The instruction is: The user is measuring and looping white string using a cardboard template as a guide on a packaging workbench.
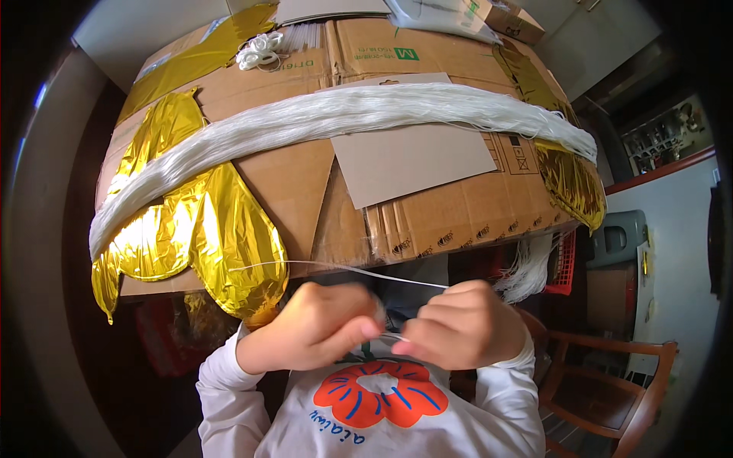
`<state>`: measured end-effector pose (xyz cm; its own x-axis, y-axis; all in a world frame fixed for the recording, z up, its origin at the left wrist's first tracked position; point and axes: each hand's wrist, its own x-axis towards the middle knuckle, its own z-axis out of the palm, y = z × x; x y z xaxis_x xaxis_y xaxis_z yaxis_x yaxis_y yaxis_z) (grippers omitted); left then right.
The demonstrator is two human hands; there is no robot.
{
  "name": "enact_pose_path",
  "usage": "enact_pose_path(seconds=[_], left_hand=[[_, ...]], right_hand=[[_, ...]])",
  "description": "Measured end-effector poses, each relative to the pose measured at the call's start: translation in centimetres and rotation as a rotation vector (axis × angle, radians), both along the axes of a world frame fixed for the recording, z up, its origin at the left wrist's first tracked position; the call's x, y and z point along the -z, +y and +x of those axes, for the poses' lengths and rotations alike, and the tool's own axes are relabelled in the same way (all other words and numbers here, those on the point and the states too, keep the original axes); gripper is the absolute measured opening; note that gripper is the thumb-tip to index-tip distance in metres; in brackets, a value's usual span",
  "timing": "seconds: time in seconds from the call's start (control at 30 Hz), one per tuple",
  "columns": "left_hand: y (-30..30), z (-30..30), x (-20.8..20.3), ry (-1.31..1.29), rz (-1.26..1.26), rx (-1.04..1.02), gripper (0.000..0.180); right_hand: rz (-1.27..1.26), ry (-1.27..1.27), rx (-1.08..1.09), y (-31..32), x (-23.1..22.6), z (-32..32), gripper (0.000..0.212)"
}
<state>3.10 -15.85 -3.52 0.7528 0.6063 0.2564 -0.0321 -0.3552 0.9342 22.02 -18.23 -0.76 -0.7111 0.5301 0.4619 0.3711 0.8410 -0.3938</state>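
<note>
Both my hands are closed in front of my chest, close together, just off the box's near edge. A thin white string [336, 266] runs between them. My left hand [324, 324], partly blurred, pinches it with thumb and fingers. The fist of my right hand [466, 324] grips the same string. From the top of that fist, a loose end stretches left over a gold foil balloon [221, 221]. What lies inside the fingers is hidden. Beyond my hands, a long bundle of white strings [336, 107] arches across the cardboard box [282, 183].
A grey card sheet [412, 168] lies under the string bundle. More gold foil [569, 179] hangs at the right corner. Coiled white cord [259, 51] sits at the back left. White strings [528, 267] dangle near a red basket [563, 263]; a wooden chair [603, 382] stands right.
</note>
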Motion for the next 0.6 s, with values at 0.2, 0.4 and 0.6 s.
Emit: enact_pose_path(seconds=[0.2, 0.4, 0.6], left_hand=[[0.5, -0.4, -0.5, -0.374, -0.121, 0.386, 0.035], [-0.1, -0.8, -1.8, -0.431, -0.444, -0.091, 0.051], [0.7, -0.5, -1.4, 0.119, 0.094, 0.011, 0.03]], right_hand=[[-0.094, 0.132, -0.057, 2.2, 0.2, -0.1, 0.018], [-0.014, -0.004, 0.125, 1.4, 1.9, -1.4, 0.016], [0.078, -0.018, -0.006, 1.5, -1.8, -0.8, 0.018]])
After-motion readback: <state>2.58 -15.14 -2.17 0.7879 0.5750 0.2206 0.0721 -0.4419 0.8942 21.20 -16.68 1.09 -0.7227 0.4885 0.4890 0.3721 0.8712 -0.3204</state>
